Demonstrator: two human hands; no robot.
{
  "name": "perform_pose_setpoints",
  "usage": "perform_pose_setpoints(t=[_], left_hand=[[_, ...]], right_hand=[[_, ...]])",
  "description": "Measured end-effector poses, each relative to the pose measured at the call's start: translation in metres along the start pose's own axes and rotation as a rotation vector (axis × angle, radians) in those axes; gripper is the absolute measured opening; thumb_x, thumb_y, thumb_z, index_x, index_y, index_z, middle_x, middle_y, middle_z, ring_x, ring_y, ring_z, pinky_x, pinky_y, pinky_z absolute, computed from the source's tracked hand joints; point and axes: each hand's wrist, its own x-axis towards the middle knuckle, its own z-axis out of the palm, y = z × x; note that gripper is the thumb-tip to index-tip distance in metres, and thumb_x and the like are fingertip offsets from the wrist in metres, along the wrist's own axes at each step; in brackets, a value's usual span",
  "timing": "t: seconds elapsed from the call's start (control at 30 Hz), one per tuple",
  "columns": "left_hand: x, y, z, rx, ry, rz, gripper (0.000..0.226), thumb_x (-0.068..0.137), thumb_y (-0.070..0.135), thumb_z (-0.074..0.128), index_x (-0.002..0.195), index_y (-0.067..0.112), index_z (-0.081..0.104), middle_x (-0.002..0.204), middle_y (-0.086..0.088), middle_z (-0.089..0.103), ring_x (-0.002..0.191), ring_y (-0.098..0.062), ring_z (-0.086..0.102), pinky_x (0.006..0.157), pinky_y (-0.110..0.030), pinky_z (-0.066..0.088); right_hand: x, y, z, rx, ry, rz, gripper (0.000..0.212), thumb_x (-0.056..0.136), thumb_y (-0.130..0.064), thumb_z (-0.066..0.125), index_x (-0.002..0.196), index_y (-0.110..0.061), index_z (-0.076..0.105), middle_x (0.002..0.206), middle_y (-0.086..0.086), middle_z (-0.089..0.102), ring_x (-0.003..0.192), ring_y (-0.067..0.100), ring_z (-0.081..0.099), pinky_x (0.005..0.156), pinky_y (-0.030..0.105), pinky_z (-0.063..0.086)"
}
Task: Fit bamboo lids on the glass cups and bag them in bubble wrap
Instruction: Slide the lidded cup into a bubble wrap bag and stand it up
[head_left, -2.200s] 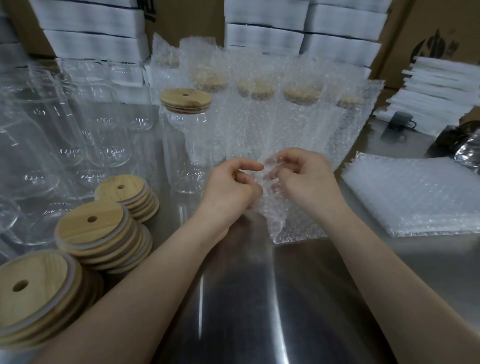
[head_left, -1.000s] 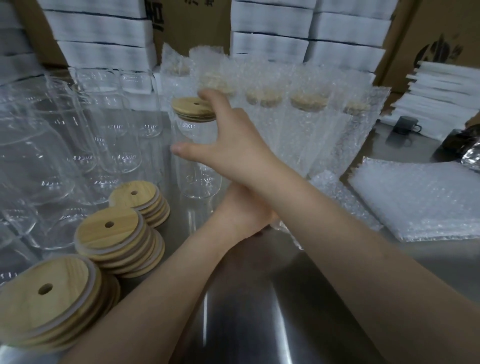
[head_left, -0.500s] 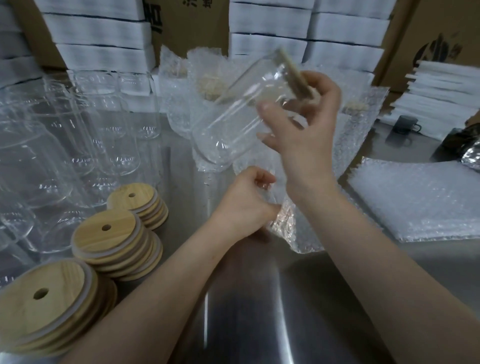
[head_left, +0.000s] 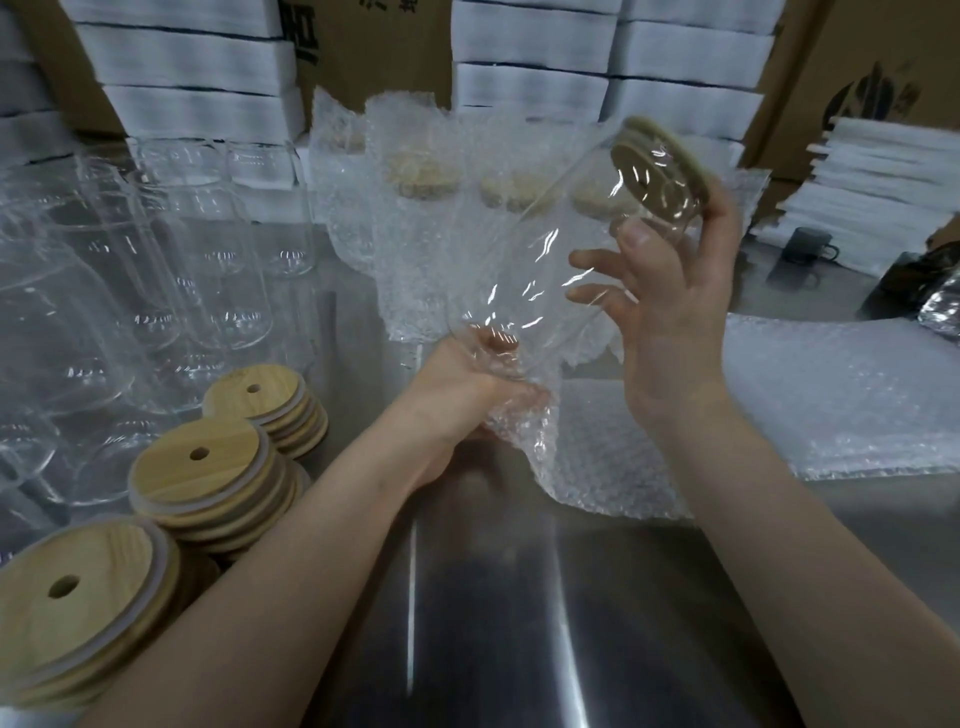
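The right hand (head_left: 670, 312) holds the glass cup (head_left: 545, 270) tilted above the table (head_left: 519, 623), its fingers curled around the upper part, just under the bamboo lid (head_left: 670, 156). The base of the cup points down to the left hand (head_left: 467, 384), whose fingers grip the crumpled bubble wrap bag (head_left: 587, 457). Whether the base is already inside the bag, I cannot tell. Stacks of lids (head_left: 208, 467) lie at the left.
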Motion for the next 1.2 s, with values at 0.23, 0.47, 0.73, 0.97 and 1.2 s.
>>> perform_pose_setpoints(t=[0.23,0.47,0.73,0.97,1.2], left_hand=[[-0.002,0.007,-0.005,-0.054,-0.084,-0.077,0.073,0.051,-0.011,0.066,0.122,0.003,0.053,0.105,-0.021,0.063,0.089,-0.032,0.061,0.079,-0.043,0.048],[0.001,0.006,-0.008,-0.133,-0.01,-0.074,0.052,0.074,-0.021,0.057,0.11,0.017,0.055,0.08,-0.006,0.066,0.064,-0.018,0.058,0.054,-0.026,0.048],[0.005,0.006,-0.012,-0.254,0.292,-0.017,0.015,0.087,-0.004,0.063,0.092,0.009,0.06,0.078,-0.009,0.072,0.068,-0.018,0.064,0.058,-0.025,0.055],[-0.001,0.002,-0.005,0.036,0.172,0.194,0.041,0.068,0.03,0.083,0.105,0.022,0.068,0.111,0.006,0.072,0.106,-0.005,0.064,0.094,-0.028,0.048],[-0.002,-0.015,-0.002,0.604,0.074,0.486,0.094,0.077,0.012,0.083,0.152,0.03,0.029,0.142,0.023,0.035,0.129,0.017,0.03,0.104,0.0,0.02]], right_hand=[[0.005,-0.001,-0.008,-0.152,-0.048,-0.09,0.054,0.076,-0.033,0.068,0.124,-0.028,0.045,0.119,0.018,0.053,0.088,0.031,0.063,0.063,0.034,0.054],[0.009,0.0,-0.015,-0.25,-0.027,-0.13,0.058,0.075,-0.037,0.068,0.127,-0.029,0.044,0.13,0.021,0.049,0.1,0.041,0.059,0.072,0.038,0.054],[0.008,0.006,-0.016,-0.327,0.011,-0.16,0.052,0.076,-0.034,0.069,0.123,-0.032,0.046,0.129,0.021,0.049,0.104,0.049,0.054,0.075,0.048,0.053],[0.009,0.012,-0.019,-0.392,0.199,-0.147,0.049,0.077,-0.039,0.074,0.117,-0.043,0.048,0.128,0.016,0.051,0.106,0.042,0.058,0.077,0.052,0.055],[0.008,0.014,-0.019,-0.377,0.222,-0.13,0.045,0.076,-0.044,0.074,0.113,-0.045,0.049,0.125,0.014,0.054,0.103,0.042,0.06,0.074,0.052,0.055]])
